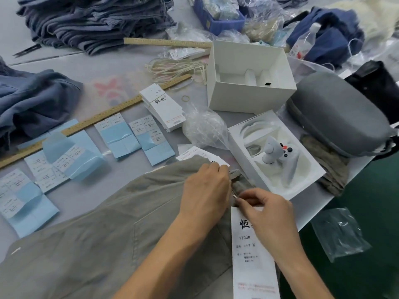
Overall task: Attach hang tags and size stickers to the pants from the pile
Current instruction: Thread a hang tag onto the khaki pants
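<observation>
A grey surface (121, 70) fills most of the frame. A stack of folded blue pants (95, 20) is seen at the upper left. A pair of grey-green pants (103, 229) is spread across the lower half, its long axis running from the lower left up to the waistband at centre right. A white hang tag (252, 251) is laid over the waistband edge at lower right, its long axis running top to bottom, printed top toward the hands. Blue sticker sheets (121, 134) are laid out at centre left. The waistband is pinched by the left hand (205, 186). The tag's string at its top edge is pinched by the right hand (267, 210).
</observation>
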Action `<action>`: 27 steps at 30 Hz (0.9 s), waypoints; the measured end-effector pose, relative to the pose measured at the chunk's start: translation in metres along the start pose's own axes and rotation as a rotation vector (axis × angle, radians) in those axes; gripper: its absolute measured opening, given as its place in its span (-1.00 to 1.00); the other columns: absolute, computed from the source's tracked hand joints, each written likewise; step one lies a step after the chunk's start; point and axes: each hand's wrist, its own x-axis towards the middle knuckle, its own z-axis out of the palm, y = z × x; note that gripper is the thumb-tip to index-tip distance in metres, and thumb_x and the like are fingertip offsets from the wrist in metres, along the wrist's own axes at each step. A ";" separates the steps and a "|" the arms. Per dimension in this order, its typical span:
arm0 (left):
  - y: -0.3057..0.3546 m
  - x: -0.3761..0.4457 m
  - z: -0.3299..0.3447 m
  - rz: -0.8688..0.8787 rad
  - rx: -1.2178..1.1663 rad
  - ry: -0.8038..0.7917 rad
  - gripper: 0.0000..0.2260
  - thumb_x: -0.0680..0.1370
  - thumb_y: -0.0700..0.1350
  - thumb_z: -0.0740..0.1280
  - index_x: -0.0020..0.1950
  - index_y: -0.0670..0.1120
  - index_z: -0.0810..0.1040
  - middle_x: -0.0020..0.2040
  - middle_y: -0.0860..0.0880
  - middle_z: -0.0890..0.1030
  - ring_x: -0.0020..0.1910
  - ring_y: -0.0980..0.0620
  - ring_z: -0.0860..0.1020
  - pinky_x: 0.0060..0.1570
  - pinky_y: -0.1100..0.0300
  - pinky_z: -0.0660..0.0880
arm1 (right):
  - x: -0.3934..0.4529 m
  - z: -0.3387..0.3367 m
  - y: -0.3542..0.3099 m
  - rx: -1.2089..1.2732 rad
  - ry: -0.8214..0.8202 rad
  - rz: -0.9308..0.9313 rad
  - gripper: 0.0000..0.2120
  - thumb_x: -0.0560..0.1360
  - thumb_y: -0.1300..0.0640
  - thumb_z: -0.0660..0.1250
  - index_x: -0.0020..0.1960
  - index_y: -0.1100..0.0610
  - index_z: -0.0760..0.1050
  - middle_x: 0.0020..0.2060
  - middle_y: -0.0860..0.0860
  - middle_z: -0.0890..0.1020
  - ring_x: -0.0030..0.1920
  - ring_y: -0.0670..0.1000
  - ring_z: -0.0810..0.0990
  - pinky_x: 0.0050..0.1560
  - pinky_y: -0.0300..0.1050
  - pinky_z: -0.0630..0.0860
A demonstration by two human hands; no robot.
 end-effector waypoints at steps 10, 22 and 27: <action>-0.016 -0.014 -0.004 -0.040 -0.571 0.156 -0.93 0.53 -0.08 0.48 -0.09 0.03 0.61 -0.21 0.16 0.58 -0.20 0.13 0.50 -0.19 0.20 0.47 | 0.004 0.009 -0.014 0.355 0.085 -0.068 -0.78 0.53 0.17 0.48 -0.06 -0.17 0.65 -0.17 -0.16 0.72 -0.12 -0.15 0.70 -0.14 -0.41 0.54; -0.031 -0.004 -0.006 -0.157 -0.895 -0.051 -0.78 0.59 -0.33 0.37 0.07 -0.04 0.68 -0.14 0.10 0.68 -0.23 0.16 0.60 -0.20 0.31 0.51 | -0.007 0.032 -0.033 0.764 0.142 0.201 -0.79 0.53 0.24 0.44 -0.13 -0.08 0.62 -0.15 0.02 0.75 -0.21 0.08 0.75 -0.28 -0.17 0.63; -0.040 0.008 -0.010 -0.070 -0.712 -0.169 -0.82 0.57 -0.29 0.41 0.04 -0.06 0.75 -0.08 0.16 0.59 -0.19 0.08 0.58 -0.19 0.19 0.53 | -0.005 0.031 -0.031 0.743 0.116 0.201 -0.78 0.55 0.23 0.43 -0.13 -0.08 0.60 -0.16 0.02 0.75 -0.23 0.05 0.74 -0.30 -0.18 0.62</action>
